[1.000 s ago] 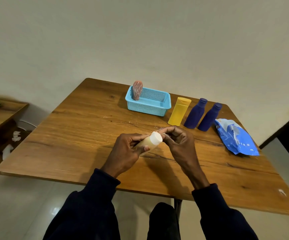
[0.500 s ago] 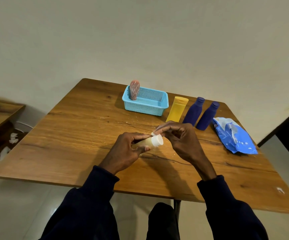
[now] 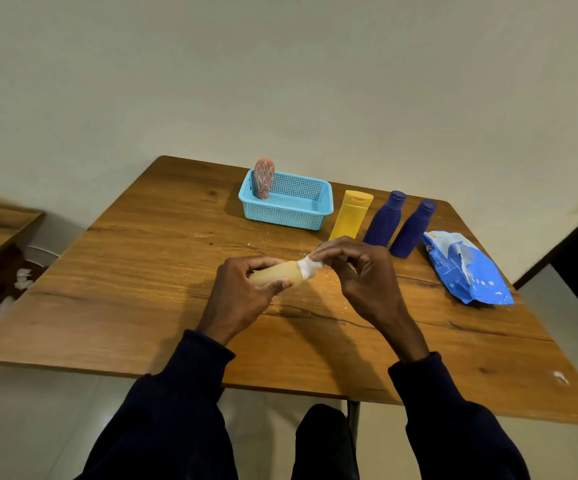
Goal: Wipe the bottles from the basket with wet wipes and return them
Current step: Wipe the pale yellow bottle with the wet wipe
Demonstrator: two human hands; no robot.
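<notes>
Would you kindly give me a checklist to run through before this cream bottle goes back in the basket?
1. Left hand grips the pale cream plastic bottle: ok.
2. Right hand pinches the white wet wipe around the bottle's cap: ok.
3. Bottle's whole body wiped: cannot tell.
4. Room in the light blue plastic mesh basket beside the pink patterned bottle: ok.
5. Yellow plastic bottle and two dark blue bottles returned: not ok, standing beside basket.

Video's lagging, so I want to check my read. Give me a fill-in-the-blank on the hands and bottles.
The left hand grips the beige bottle while the right hand presses a ____ over its top.
The pink patterned bottle stands inside the ____.
Right of the yellow bottle stand ____ dark blue bottles.
Missing: wet wipe; basket; two.
</notes>
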